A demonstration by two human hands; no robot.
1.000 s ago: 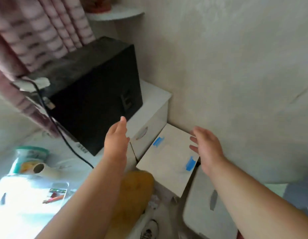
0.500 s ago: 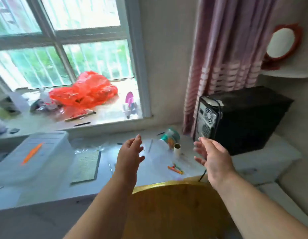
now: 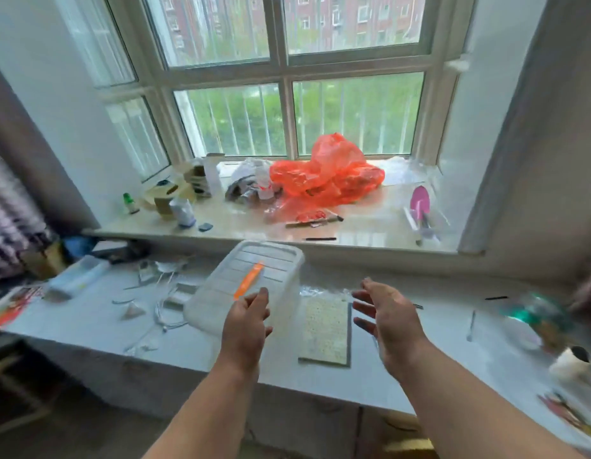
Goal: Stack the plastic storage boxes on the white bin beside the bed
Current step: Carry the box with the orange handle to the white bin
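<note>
View swings from white bin to bench (image 3: 89, 323). My left hand (image 3: 246, 326) and right hand (image 3: 392, 321), grips spread, empty, now flank clear storage box (image 3: 251, 289); next pickup likely.

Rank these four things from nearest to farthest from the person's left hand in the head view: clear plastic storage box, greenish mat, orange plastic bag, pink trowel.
From the left hand:
1. Clear plastic storage box, just beyond the fingertips on the desk.
2. Greenish mat, flat on the desk to the right.
3. Orange plastic bag, back on the windowsill.
4. Pink trowel, far right of the windowsill.
</note>
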